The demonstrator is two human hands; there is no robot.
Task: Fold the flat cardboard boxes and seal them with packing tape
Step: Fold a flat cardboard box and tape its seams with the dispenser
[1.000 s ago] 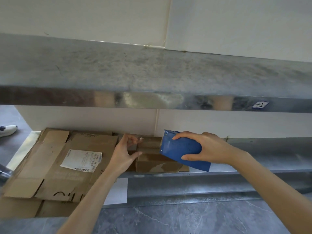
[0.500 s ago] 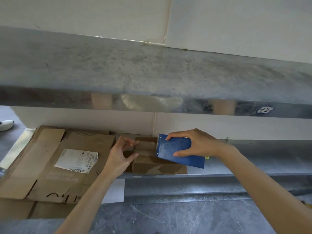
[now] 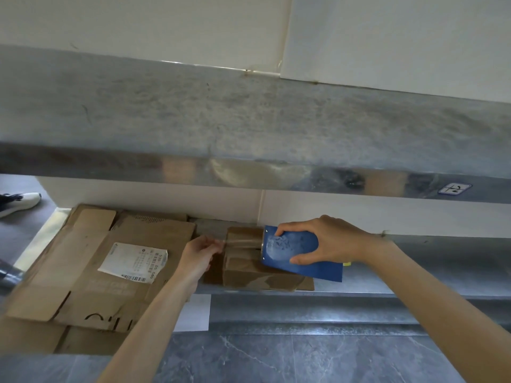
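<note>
Middle of the frame: the right hand [image 3: 323, 239] is wrapped around a blue tape dispenser [image 3: 296, 255]. The thumb is underneath and the fingers curl over the top edge, holding it tilted above the right end of a small box [image 3: 249, 272].

Just left of centre, the left hand [image 3: 199, 255] pinches the loose end of the tape [image 3: 240, 241] between thumb and fingertips. That clear strip runs taut between the two hands, stretched low across the top of the small box. Whether it touches the cardboard yet, I can't tell.

The small box is brown and a bit creased. It sits on the lower shelf [image 3: 414, 272], a grey metal one, close to the white wall behind.

To its left, filling the lower left of the frame, flat cardboard [image 3: 80, 261] lies in a stack of overlapping unfolded sheets. A white shipping label [image 3: 132, 261] is stuck on the top sheet, with a barcode along its lower edge. The left forearm crosses over the right edge of that stack.

Across the upper half runs the upper shelf [image 3: 249, 120], dull scuffed metal, with a little sticker [image 3: 455, 188] on its front edge at the right. At the far left edge there's a white shoe [image 3: 22, 201] on the ground. Along the bottom is dark marbled floor [image 3: 304, 360].
</note>
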